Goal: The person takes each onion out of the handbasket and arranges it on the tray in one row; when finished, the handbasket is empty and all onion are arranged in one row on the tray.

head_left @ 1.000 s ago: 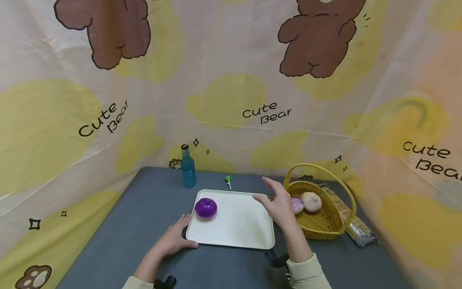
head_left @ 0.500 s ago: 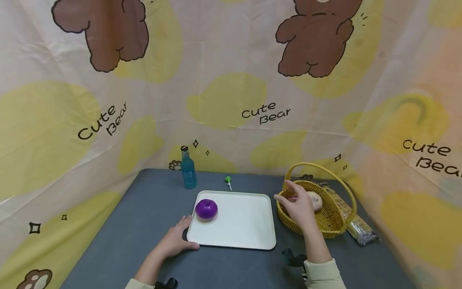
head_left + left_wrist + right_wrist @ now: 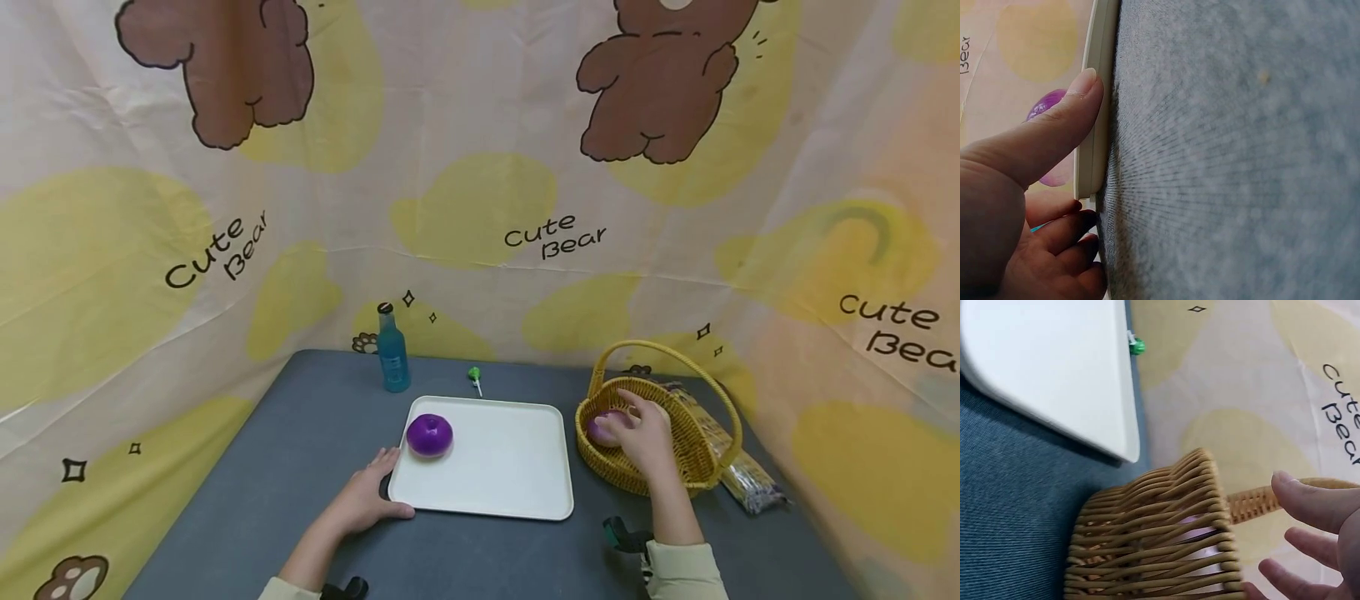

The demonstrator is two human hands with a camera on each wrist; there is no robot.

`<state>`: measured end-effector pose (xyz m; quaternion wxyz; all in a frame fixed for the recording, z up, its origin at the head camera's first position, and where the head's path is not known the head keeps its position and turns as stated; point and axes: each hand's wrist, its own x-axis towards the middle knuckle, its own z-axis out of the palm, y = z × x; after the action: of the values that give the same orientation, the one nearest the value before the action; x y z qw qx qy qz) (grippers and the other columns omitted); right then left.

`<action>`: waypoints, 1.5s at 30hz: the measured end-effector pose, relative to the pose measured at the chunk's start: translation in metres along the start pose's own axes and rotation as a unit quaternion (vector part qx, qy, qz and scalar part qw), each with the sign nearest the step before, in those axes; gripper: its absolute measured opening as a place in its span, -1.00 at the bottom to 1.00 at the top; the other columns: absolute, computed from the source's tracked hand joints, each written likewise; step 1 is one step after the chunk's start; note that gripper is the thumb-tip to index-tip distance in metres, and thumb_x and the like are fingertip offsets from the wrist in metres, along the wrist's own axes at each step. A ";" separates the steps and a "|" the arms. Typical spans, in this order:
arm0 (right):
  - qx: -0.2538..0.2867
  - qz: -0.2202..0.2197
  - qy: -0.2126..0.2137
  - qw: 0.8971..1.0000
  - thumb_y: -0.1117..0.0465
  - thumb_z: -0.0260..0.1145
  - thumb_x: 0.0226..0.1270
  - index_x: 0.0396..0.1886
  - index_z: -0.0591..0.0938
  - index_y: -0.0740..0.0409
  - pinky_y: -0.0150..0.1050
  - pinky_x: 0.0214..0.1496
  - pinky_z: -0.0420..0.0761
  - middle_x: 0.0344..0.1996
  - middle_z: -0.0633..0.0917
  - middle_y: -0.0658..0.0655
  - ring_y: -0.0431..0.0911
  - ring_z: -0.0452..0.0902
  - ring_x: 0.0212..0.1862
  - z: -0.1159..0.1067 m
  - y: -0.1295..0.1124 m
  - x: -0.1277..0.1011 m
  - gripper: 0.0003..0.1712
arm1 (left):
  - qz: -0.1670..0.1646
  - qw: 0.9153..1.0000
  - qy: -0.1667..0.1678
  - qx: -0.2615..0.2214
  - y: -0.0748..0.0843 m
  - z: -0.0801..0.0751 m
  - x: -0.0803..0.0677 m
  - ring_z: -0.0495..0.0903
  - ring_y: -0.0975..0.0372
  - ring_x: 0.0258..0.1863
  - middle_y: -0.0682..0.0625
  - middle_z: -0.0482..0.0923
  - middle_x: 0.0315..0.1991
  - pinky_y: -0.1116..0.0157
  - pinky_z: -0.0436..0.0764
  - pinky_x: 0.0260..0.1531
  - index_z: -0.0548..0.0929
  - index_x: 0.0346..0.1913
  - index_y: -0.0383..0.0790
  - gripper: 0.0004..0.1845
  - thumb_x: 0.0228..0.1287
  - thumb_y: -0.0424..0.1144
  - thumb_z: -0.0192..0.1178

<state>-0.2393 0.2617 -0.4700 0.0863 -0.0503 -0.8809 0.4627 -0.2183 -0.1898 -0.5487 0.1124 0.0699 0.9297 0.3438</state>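
My left hand (image 3: 369, 493) holds the near left corner of a white tray (image 3: 510, 467), thumb along its front edge and fingers at its left side; the left wrist view shows the thumb (image 3: 1063, 122) against the rim. A glossy purple onion (image 3: 430, 436) sits at the tray's left. My right hand (image 3: 647, 435) is over a yellow wicker basket (image 3: 693, 467), thumb and fingers spread apart at a purple-and-white onion (image 3: 602, 430) inside. A pale round bulb in the basket is mostly hidden behind this hand. In the right wrist view, the fingers are above the basket's rim (image 3: 1213, 487).
A blue bottle (image 3: 392, 354) stands behind the tray on the left, with a green lollipop (image 3: 474, 377) nearby. The basket's handle (image 3: 697, 360) arches over it. A long clear packet (image 3: 750, 479) lies right of the basket. A printed cloth (image 3: 465, 208) hangs behind the table.
My right hand has moved right from above the tray's right edge and down into the basket, beside the purple-and-white onion. My left hand has stayed at the tray corner.
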 end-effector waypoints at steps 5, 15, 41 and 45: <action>-0.041 0.007 -0.005 0.999 0.11 0.44 0.33 0.46 0.38 0.28 0.26 0.35 0.44 0.37 0.40 0.50 0.41 0.33 0.38 0.007 0.015 0.008 -0.22 | -0.003 1.000 0.001 0.000 0.001 -0.001 0.000 0.03 -0.20 0.57 -0.28 0.18 0.54 -0.35 0.04 0.42 0.24 0.53 -0.35 0.21 -0.16 0.08 0.63; -0.098 0.022 -0.007 0.995 0.12 0.50 0.23 0.42 0.41 0.32 0.37 0.30 0.41 0.34 0.40 0.54 0.45 0.33 0.32 0.017 0.029 0.012 -0.18 | -0.004 1.000 0.003 0.002 0.002 -0.001 -0.002 0.04 -0.19 0.57 -0.27 0.18 0.55 -0.35 0.06 0.42 0.25 0.53 -0.34 0.20 -0.16 0.08 0.63; -0.079 -0.014 0.013 0.997 -0.10 0.44 0.30 0.44 0.38 0.33 0.32 0.31 0.43 0.34 0.45 0.48 0.38 0.39 0.32 0.010 0.014 0.004 -0.11 | 0.005 1.000 0.002 0.000 0.002 -0.001 -0.004 0.06 -0.20 0.56 -0.29 0.19 0.54 -0.36 0.07 0.41 0.25 0.52 -0.36 0.20 -0.16 0.06 0.63; -0.054 -0.012 0.015 0.998 -0.06 0.44 0.32 0.45 0.37 0.32 0.27 0.31 0.48 0.35 0.44 0.46 0.34 0.42 0.33 0.005 0.001 0.000 -0.13 | 0.003 1.000 0.004 0.000 0.003 -0.002 -0.003 0.06 -0.21 0.56 -0.29 0.19 0.54 -0.36 0.09 0.40 0.25 0.52 -0.35 0.20 -0.17 0.06 0.64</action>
<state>-0.2407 0.2580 -0.4734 0.1019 -0.0511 -0.9036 0.4129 -0.2157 -0.1895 -0.5445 0.1077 0.0714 0.9298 0.3447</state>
